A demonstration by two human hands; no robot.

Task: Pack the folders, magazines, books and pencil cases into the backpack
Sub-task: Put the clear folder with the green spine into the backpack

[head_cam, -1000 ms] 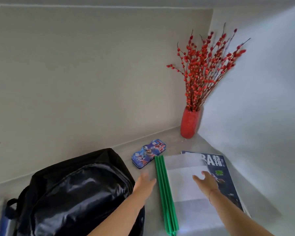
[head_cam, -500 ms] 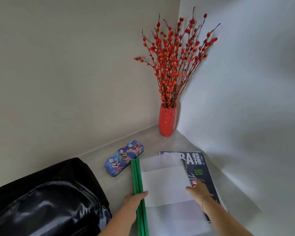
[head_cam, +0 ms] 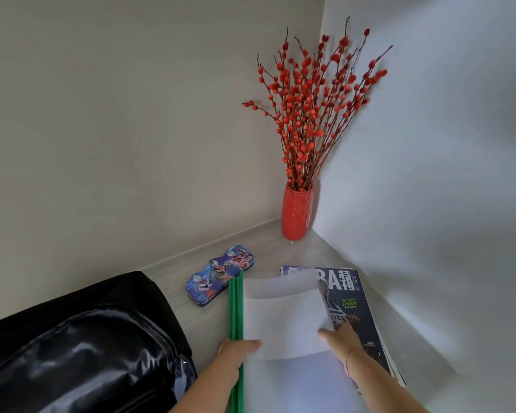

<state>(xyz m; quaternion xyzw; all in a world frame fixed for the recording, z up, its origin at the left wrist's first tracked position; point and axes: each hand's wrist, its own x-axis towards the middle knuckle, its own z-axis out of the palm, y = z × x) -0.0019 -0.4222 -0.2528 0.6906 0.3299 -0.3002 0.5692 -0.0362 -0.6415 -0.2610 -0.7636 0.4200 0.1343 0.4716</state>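
Both hands hold a translucent white folder with green spine bars (head_cam: 283,320): left hand (head_cam: 239,348) grips the spine, right hand (head_cam: 340,338) pinches the opposite edge. It lies on a dark magazine (head_cam: 349,296) on the grey counter (head_cam: 265,251), between a blue printed pencil tin (head_cam: 219,277) and the wall, with a glossy black backpack (head_cam: 81,347) to the left.

My backpack (head_cam: 81,353) runs off the left and near edges; the folders (head_cam: 283,320) cover much of the magazines (head_cam: 355,296) and hide the fingers of my left hand (head_cam: 236,350)
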